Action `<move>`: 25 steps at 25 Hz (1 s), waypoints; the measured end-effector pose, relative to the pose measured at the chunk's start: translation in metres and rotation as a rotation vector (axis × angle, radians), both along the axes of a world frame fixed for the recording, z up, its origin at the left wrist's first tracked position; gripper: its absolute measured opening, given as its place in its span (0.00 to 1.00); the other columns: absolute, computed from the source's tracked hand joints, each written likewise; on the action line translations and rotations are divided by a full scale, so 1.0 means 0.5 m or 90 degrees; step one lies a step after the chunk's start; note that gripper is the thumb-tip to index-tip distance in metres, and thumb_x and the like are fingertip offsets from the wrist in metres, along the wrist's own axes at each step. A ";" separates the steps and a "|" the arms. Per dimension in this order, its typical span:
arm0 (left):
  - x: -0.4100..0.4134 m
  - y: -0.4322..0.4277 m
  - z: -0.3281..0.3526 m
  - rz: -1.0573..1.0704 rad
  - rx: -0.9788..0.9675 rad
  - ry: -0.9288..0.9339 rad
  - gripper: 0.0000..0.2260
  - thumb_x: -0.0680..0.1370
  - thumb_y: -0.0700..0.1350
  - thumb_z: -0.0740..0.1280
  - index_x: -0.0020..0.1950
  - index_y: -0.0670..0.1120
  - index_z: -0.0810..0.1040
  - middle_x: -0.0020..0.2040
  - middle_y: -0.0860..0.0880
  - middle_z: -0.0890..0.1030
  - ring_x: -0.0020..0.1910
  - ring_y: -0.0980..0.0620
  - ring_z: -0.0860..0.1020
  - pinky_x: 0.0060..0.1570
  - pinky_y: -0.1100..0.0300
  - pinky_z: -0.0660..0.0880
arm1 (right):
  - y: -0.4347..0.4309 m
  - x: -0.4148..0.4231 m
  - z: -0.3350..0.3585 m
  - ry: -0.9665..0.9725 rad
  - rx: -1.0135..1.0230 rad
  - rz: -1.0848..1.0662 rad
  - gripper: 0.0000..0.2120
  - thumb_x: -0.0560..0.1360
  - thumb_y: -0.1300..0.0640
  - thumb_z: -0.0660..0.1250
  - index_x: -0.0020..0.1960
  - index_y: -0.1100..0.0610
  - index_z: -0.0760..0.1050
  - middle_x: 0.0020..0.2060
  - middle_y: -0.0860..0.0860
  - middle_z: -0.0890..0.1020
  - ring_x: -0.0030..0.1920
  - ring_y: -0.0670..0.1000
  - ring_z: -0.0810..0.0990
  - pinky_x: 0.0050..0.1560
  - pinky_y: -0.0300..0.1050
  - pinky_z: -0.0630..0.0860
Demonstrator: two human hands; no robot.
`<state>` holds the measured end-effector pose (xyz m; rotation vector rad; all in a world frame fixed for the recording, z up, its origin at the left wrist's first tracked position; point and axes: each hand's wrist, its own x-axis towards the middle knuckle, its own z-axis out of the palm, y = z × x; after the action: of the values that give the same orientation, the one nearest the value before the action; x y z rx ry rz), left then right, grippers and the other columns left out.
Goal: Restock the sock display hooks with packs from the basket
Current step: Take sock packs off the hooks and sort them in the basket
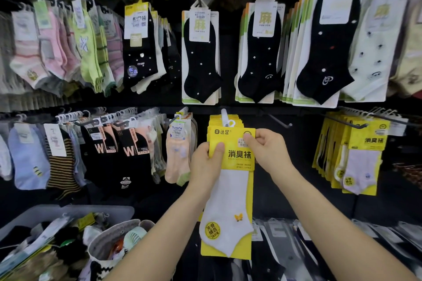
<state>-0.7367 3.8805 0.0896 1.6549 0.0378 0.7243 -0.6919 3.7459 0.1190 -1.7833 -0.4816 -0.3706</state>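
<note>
One yellow pack [239, 155], 达足 消臭袜, pinched by left hand [205, 166], right hand [267, 150].

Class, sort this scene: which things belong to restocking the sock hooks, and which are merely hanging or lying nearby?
Job in hand: yellow sock pack, gripped by left hand and right hand; its hook; grey crate of packs.

Just nearby: black dotted socks; striped socks; woven basket holding a fan.

Left grip [204, 164], right grip [267, 149] both raised, pinching; rear fingers hidden, probably curled.
</note>
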 end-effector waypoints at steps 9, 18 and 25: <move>0.014 0.056 -0.050 0.125 0.111 0.053 0.11 0.73 0.52 0.70 0.48 0.46 0.76 0.43 0.51 0.78 0.41 0.55 0.77 0.37 0.69 0.72 | 0.002 0.005 -0.042 -0.008 -0.169 -0.149 0.17 0.69 0.38 0.68 0.43 0.52 0.73 0.36 0.46 0.79 0.38 0.47 0.78 0.36 0.49 0.76; 0.053 0.023 -0.058 -0.108 -0.027 -0.030 0.14 0.79 0.38 0.62 0.59 0.54 0.71 0.47 0.60 0.82 0.47 0.66 0.80 0.42 0.72 0.75 | 0.052 0.013 -0.096 0.132 0.039 0.134 0.25 0.75 0.56 0.68 0.69 0.50 0.64 0.56 0.46 0.80 0.57 0.46 0.78 0.63 0.51 0.73; 0.068 0.031 0.003 -0.134 -0.122 0.038 0.14 0.80 0.54 0.58 0.65 0.58 0.70 0.53 0.61 0.81 0.54 0.61 0.79 0.56 0.57 0.76 | 0.051 0.038 -0.076 0.129 0.056 0.144 0.37 0.68 0.59 0.75 0.71 0.49 0.61 0.54 0.46 0.81 0.54 0.45 0.80 0.55 0.46 0.78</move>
<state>-0.7029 3.8962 0.0910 1.4708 -0.0231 0.4958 -0.6729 3.7713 0.0811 -1.6397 -0.5090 -0.0517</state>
